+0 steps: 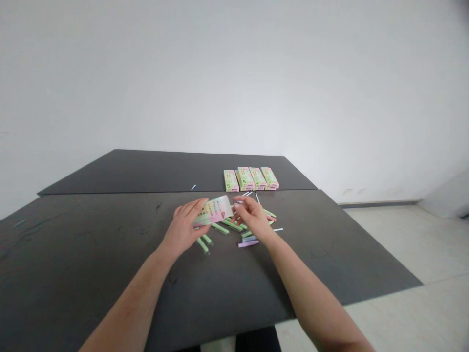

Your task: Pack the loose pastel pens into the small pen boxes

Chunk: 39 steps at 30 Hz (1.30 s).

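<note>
My left hand (pixel 185 222) is wrapped round a small pastel pink, yellow and green cardboard box (pixel 211 211), tilted above the table. The box's white end flap (pixel 227 205) stands open towards the right. Close to that end, my right hand (pixel 252 214) has its fingers curled together; a bit of purple shows by the fingertips, too small to name. Below both hands lie several green pens (pixel 220 228), some partly hidden by the hands. A purple pen (pixel 248 243) and a blue pen (pixel 249 238) lie under my right wrist.
Several packed boxes (pixel 245 179) of the same print are lined up at the back, right of centre. One small pale stick (pixel 193 187) lies left of them. White sticks (pixel 257 197) lie near the pens. The dark table (pixel 110 244) has a seam across it; a white wall stands behind.
</note>
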Tool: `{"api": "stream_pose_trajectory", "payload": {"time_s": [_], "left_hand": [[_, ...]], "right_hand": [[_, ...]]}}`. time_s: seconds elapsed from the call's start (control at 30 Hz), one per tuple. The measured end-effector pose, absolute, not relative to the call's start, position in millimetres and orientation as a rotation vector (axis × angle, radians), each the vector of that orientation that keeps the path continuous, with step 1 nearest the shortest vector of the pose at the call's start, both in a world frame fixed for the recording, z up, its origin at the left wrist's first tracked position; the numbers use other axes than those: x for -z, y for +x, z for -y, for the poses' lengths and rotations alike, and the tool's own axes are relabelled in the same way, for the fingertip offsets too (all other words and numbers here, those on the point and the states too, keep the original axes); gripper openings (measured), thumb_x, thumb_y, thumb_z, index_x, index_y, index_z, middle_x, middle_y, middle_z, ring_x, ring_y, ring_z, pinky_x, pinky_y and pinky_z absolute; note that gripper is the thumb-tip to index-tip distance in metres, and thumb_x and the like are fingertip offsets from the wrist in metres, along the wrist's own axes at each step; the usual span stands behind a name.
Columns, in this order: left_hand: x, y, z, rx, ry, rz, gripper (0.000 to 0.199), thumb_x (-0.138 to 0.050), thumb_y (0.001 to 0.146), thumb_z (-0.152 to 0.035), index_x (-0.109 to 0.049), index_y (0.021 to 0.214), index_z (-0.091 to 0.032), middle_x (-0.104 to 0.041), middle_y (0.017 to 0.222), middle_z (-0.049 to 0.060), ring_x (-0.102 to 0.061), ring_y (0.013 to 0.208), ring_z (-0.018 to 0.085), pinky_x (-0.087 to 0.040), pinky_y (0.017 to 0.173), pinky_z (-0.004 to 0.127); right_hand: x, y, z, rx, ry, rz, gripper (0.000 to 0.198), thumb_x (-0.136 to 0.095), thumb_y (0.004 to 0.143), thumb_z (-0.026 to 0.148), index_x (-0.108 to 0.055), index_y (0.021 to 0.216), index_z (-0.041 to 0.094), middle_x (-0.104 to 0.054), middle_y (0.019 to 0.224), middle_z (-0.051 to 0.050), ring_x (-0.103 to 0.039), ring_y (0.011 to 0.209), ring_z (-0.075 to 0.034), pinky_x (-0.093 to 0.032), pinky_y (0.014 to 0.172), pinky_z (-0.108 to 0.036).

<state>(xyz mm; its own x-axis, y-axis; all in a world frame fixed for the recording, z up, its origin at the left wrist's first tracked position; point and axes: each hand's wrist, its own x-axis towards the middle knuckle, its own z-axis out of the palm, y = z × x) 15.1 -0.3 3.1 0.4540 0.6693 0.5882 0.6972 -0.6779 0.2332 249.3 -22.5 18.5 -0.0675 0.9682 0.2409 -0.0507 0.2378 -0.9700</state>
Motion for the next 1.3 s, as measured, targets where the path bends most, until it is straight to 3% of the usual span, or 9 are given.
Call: {"api": "stream_pose_trajectory", "payload": {"time_s": [0.1, 0.3, 0.47, 0.57, 0.77, 1.1, 1.3], "left_hand": [[-4, 13, -2, 1.092, -2.484, 1.396, 0.056, -0.059, 0.083, -0.032, -0.042, 0.135, -0.021, -0.057, 0.130, 0.012, -0.053, 0.120, 0.029, -0.040, 0.099, 0.044], [-11, 10, -3, 1.143, -2.275, 1.585, 0.058, -0.061, 0.082, -0.036, -0.042, 0.135, -0.019, -0.059, 0.127, 0.012, -0.056, 0.116, 0.029, -0.043, 0.097, 0.042], [-10, 9, -4, 1.162, -2.211, 1.605, 0.059, -0.061, 0.081, -0.036, -0.042, 0.135, -0.019, -0.058, 0.129, 0.013, -0.055, 0.117, 0.030, -0.042, 0.098, 0.043], [-10, 8, -3, 1.159, -2.215, 1.599, 0.059, -0.062, 0.081, -0.036, -0.042, 0.135, -0.020, -0.058, 0.129, 0.013, -0.055, 0.116, 0.030, -0.042, 0.098, 0.044], [-11, 8, -3, 1.169, -2.192, 1.593, 0.059, -0.062, 0.080, -0.035, -0.043, 0.134, -0.019, -0.059, 0.127, 0.014, -0.055, 0.116, 0.031, -0.042, 0.098, 0.044], [-7, 7, -7, 1.174, -2.248, 1.509, 0.058, -0.060, 0.082, -0.035, -0.043, 0.135, -0.021, -0.056, 0.125, 0.012, -0.054, 0.115, 0.030, -0.043, 0.099, 0.043], [-4, 7, -8, 1.178, -2.253, 1.514, 0.059, -0.061, 0.082, -0.035, -0.043, 0.136, -0.021, -0.055, 0.123, 0.013, -0.053, 0.114, 0.029, -0.044, 0.098, 0.044]], "right_hand": [[-23, 261, 20, -0.985, -1.012, 1.246, 0.034, -0.060, 0.082, 0.049, -0.060, 0.098, 0.018, -0.068, 0.079, -0.002, -0.063, 0.058, -0.012, -0.047, 0.046, -0.020], [-29, 296, 11, -0.735, -1.143, 1.072, 0.025, -0.061, 0.078, 0.040, -0.064, 0.087, 0.017, -0.065, 0.067, 0.000, -0.055, 0.052, -0.010, -0.042, 0.042, -0.019], [-22, 317, 5, -0.654, -1.378, 1.166, 0.023, -0.059, 0.075, 0.035, -0.068, 0.086, 0.017, -0.064, 0.066, 0.001, -0.054, 0.052, -0.012, -0.045, 0.044, -0.022], [-15, 322, 2, -0.541, -1.606, 1.394, 0.019, -0.057, 0.076, 0.027, -0.071, 0.085, 0.018, -0.066, 0.067, 0.000, -0.059, 0.056, -0.014, -0.050, 0.053, -0.025], [-4, 321, -2, -0.134, -1.973, 1.998, 0.026, -0.055, 0.079, 0.015, -0.076, 0.092, 0.019, -0.074, 0.095, -0.008, -0.067, 0.090, -0.021, -0.048, 0.082, -0.028], [-1, 314, 0, -0.160, -2.010, 2.200, 0.021, -0.060, 0.078, 0.016, -0.077, 0.090, 0.018, -0.073, 0.092, -0.012, -0.065, 0.094, -0.024, -0.043, 0.087, -0.030], [2, 315, -1, -0.203, -2.000, 2.166, 0.015, -0.063, 0.076, 0.013, -0.071, 0.088, 0.017, -0.072, 0.091, -0.010, -0.064, 0.092, -0.022, -0.042, 0.081, -0.027]]}}
